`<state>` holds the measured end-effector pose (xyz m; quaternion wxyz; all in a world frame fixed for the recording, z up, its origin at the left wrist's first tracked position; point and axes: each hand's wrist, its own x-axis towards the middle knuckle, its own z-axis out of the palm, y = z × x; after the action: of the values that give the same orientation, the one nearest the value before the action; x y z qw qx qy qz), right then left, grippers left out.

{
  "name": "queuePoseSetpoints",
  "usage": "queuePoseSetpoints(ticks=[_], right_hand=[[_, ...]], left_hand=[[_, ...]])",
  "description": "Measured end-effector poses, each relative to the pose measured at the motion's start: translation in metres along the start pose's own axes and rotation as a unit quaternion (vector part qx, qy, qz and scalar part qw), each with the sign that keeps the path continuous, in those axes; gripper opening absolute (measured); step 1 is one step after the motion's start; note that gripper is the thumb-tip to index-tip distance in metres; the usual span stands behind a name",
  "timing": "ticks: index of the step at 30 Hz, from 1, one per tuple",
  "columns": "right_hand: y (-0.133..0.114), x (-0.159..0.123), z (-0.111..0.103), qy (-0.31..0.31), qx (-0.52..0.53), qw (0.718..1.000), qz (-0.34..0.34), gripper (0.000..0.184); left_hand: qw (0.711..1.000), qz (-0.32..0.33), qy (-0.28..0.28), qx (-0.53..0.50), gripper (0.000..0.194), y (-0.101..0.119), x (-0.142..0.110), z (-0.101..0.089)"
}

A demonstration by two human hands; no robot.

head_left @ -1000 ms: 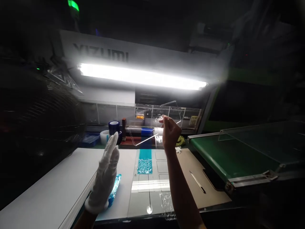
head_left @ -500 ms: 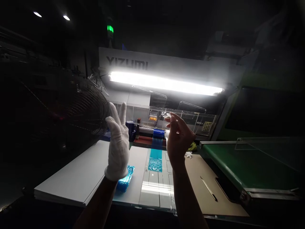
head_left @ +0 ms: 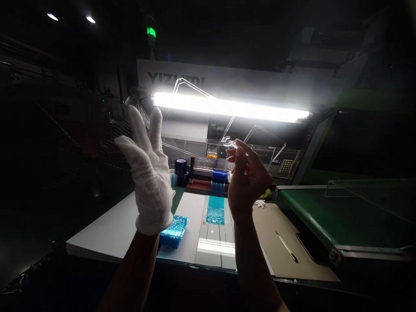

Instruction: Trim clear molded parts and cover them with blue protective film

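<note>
Over bench (head_left: 107, 225) | right hand (head_left: 248, 180) pinches clear molding (head_left: 229, 141) | left hand (head_left: 146, 175) gloved, open

We're on a factory floor. We see a YIZUMI machine (head_left: 175, 80), a green conveyor belt (head_left: 341, 212) and a stack light (head_left: 151, 32).

- a glossy blue tray (head_left: 173, 232) lying near the front edge of the counter (head_left: 190, 234)
- a teal beaded mat (head_left: 215, 212) in the middle of the counter, reaching toward its back edge
- 2 rolls of blue tape (head_left: 181, 166) at the back edge
- a wider blue tape roll (head_left: 219, 175) to their right
- a stack of white boards (head_left: 104, 227) along the left edge
- a tan cardboard sheet (head_left: 308, 255) at the right edge, a slim metal blade (head_left: 286, 246) lying on it
- a yellow-green cloth (head_left: 267, 194) just behind that sheet
- a green conveyor belt (head_left: 338, 216) beyond the right edge
- a YIZUMI panel (head_left: 175, 80) above the counter, a bright fluorescent tube (head_left: 227, 107) across it
</note>
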<state>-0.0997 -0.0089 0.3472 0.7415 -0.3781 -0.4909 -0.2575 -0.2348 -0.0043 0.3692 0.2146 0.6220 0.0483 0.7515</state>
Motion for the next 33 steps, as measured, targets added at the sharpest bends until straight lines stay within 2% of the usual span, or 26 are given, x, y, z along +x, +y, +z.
queuePoseSetpoints(ticks=[6,10,15,21,26,28,30,32,33], right_hand=[[-0.006,-0.004,0.005,-0.026,-0.029,0.999,-0.025,0.03],[-0.011,0.0,0.01,-0.038,-0.041,0.997,-0.052,0.033],[-0.017,0.01,0.014,-0.022,-0.067,0.992,-0.106,0.036],[-0.018,0.017,0.017,0.041,0.006,0.997,-0.063,0.023],[-0.012,0.013,0.018,0.021,-0.012,0.998,-0.057,0.025],[-0.004,0.01,0.017,0.008,-0.01,0.999,-0.046,0.024],[0.007,0.007,0.014,-0.009,-0.015,0.999,-0.037,0.023],[0.019,0.005,0.011,-0.039,-0.04,0.998,-0.036,0.023],[0.024,0.003,0.01,-0.058,-0.052,0.996,-0.039,0.023]], left_hand=[[0.998,-0.003,0.03,0.046,0.05,-0.007,-0.001,-0.01],[0.997,0.012,0.039,0.064,0.045,-0.009,0.008,-0.016],[0.995,0.037,0.049,0.082,0.04,-0.005,0.018,-0.016],[0.99,0.054,0.058,0.117,0.042,-0.001,0.024,-0.013],[0.994,0.064,0.044,0.08,0.05,0.0,0.016,-0.011],[0.996,0.027,0.052,0.066,0.058,-0.005,0.0,-0.013],[0.993,-0.057,0.081,0.064,0.056,-0.017,-0.021,-0.02],[0.977,-0.151,0.128,0.076,0.058,-0.033,-0.041,-0.03],[0.969,-0.178,0.148,0.084,0.06,-0.042,-0.048,-0.036]])
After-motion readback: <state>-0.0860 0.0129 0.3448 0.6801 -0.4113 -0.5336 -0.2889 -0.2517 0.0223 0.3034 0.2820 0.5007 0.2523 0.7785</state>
